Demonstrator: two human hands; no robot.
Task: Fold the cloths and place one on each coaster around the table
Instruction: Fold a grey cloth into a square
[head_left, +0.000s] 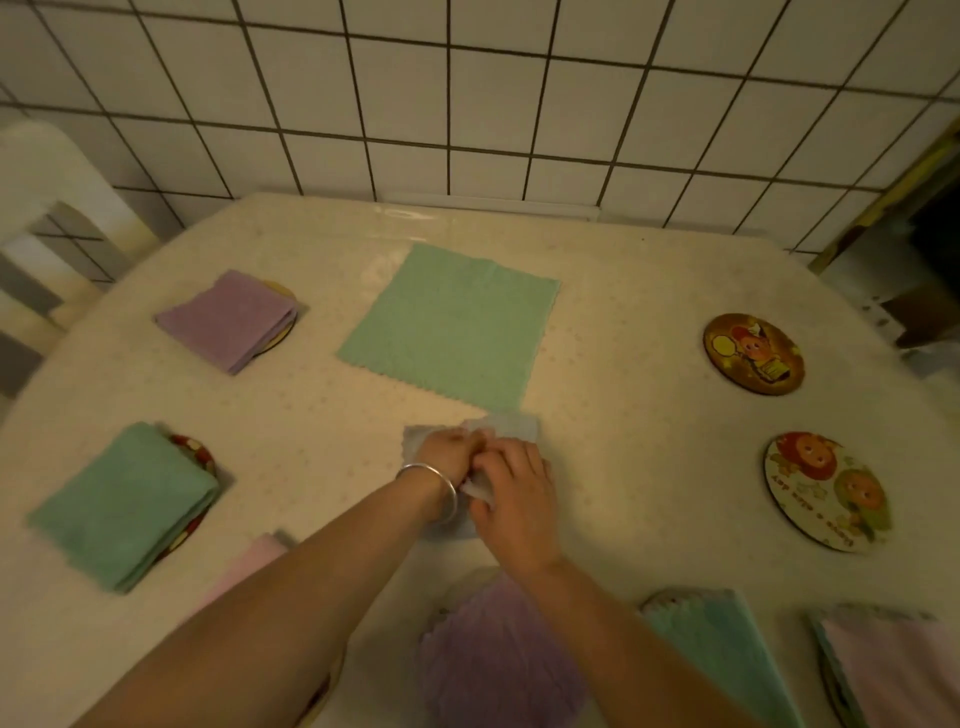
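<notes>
A small grey cloth (511, 427) lies folded at the table's middle, under both my hands. My left hand (451, 453), with a silver bangle on the wrist, and my right hand (511, 491) meet on top of it and pinch its folds. Beyond it a green cloth (452, 325) lies spread flat. Two round picture coasters (753, 353) (826, 491) sit bare at the right. A folded purple cloth (228, 319) and a folded green cloth (124, 506) each cover a coaster at the left.
Near the front edge lie a purple cloth (498, 654), a pink cloth (249, 566), a teal cloth (727, 644) and a pink cloth (893, 670), some over coasters. A tiled wall (467, 93) stands behind the table. A white chair (47, 187) is at the far left.
</notes>
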